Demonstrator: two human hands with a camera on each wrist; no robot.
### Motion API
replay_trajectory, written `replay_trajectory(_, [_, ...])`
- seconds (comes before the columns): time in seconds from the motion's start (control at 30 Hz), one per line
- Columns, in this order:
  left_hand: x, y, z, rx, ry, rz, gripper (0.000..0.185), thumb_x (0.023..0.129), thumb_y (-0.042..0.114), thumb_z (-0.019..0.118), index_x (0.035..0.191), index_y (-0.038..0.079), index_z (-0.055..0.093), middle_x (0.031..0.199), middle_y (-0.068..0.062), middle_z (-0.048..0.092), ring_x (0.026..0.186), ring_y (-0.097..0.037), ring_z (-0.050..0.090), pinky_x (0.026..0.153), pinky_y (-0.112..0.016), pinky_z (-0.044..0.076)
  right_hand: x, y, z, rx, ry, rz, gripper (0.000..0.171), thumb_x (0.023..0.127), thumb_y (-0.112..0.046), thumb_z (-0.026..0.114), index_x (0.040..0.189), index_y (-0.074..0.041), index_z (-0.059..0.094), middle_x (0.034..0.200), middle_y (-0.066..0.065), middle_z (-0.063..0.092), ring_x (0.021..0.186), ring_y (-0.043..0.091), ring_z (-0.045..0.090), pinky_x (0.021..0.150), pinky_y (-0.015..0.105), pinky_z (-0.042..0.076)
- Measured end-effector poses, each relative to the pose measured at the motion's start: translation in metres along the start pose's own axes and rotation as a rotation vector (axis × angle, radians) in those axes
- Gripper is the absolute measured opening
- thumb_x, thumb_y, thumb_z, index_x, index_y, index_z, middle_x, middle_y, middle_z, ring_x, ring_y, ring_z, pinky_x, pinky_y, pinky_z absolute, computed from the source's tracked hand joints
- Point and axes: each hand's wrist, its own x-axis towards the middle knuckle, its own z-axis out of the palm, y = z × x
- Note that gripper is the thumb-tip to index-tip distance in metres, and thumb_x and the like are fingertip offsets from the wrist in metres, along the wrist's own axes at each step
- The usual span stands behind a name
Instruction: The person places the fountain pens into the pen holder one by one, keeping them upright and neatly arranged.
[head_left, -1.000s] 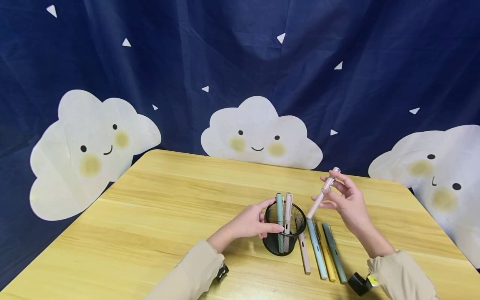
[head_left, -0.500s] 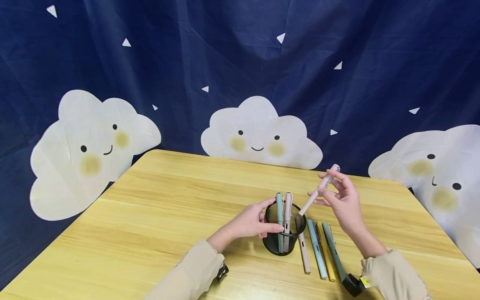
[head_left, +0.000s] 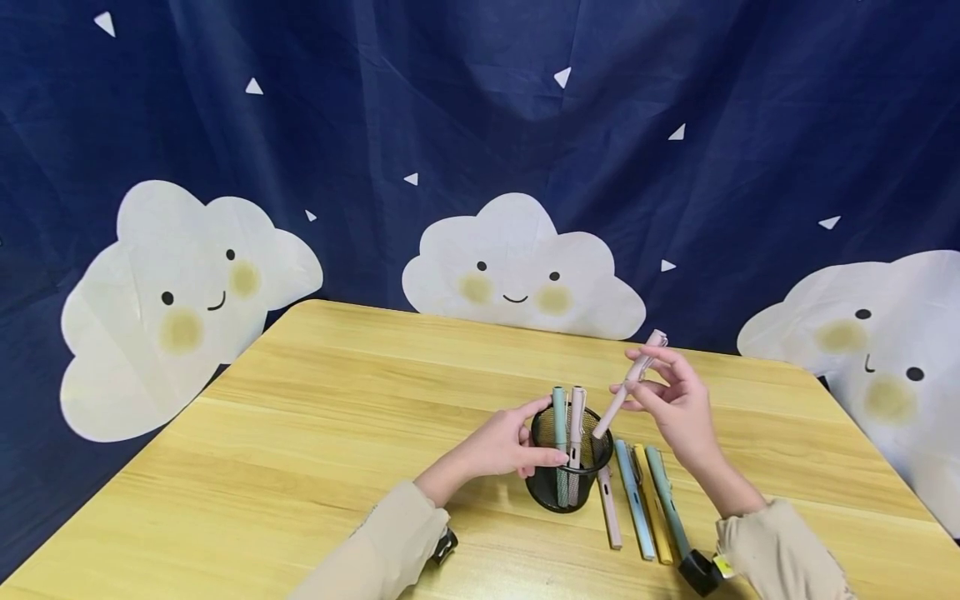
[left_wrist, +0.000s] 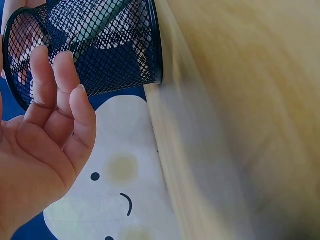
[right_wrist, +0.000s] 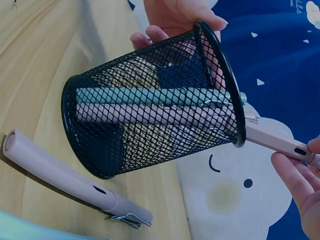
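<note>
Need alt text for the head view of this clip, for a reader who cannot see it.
A right hand lowers a pink pen tip-first into a black mesh pen cup that the left hand steadies on a wooden table. Two pens already stand in the cup; four more pens lie beside it.

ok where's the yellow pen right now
In the head view the yellow pen lies flat on the table, right of the mesh cup, between the light blue pen and green pen.
</note>
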Motion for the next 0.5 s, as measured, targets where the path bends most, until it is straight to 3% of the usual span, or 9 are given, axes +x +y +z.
replay_trajectory(0.13, [0.000, -0.001, 0.000, 0.009, -0.001, 0.003, 0.081, 0.076, 0.031, 0.072, 0.141, 0.011, 0.027, 0.052, -0.008, 0.053, 0.052, -0.029, 0.060, 0.043, -0.025, 0.044, -0.005, 0.038, -0.026, 0.035, -0.010, -0.012, 0.042, 0.084, 0.007, 0.056, 0.122, 0.011, 0.040, 0.120, 0.024, 0.048, 0.078, 0.034, 0.063, 0.061, 0.042, 0.051])
replay_trajectory(0.3, [0.001, -0.001, 0.000, 0.013, 0.000, 0.008, 0.081, 0.076, 0.030, 0.071, 0.141, 0.009, 0.027, 0.051, -0.007, 0.054, 0.052, -0.029, 0.060, 0.043, -0.025, 0.044, -0.010, 0.078, -0.054, 0.034, -0.034, -0.024, 0.046, 0.082, 0.019, 0.049, 0.126, 0.009, 0.038, 0.124, 0.026, 0.045, 0.077, 0.036, 0.062, 0.056, 0.038, 0.052])
replay_trajectory(0.4, [0.001, -0.001, 0.000, 0.014, 0.000, 0.009, 0.080, 0.077, 0.030, 0.071, 0.141, 0.009, 0.027, 0.051, -0.007, 0.054, 0.052, -0.029, 0.060, 0.043, -0.025, 0.044, -0.008, 0.060, -0.038, 0.047, -0.051, -0.032, 0.043, 0.083, 0.015, 0.051, 0.124, 0.010, 0.039, 0.122, 0.025, 0.047, 0.078, 0.034, 0.063, 0.057, 0.037, 0.052])
replay_trajectory(0.5, [0.001, -0.002, 0.000, 0.015, 0.000, 0.008, 0.080, 0.077, 0.030, 0.071, 0.141, 0.009, 0.027, 0.051, -0.007, 0.054, 0.052, -0.029, 0.060, 0.043, -0.024, 0.043, -0.005, 0.025, -0.010, -0.001, -0.054, -0.028, 0.038, 0.084, 0.011, 0.052, 0.121, 0.010, 0.041, 0.118, 0.018, 0.053, 0.078, 0.027, 0.064, 0.058, 0.034, 0.052])
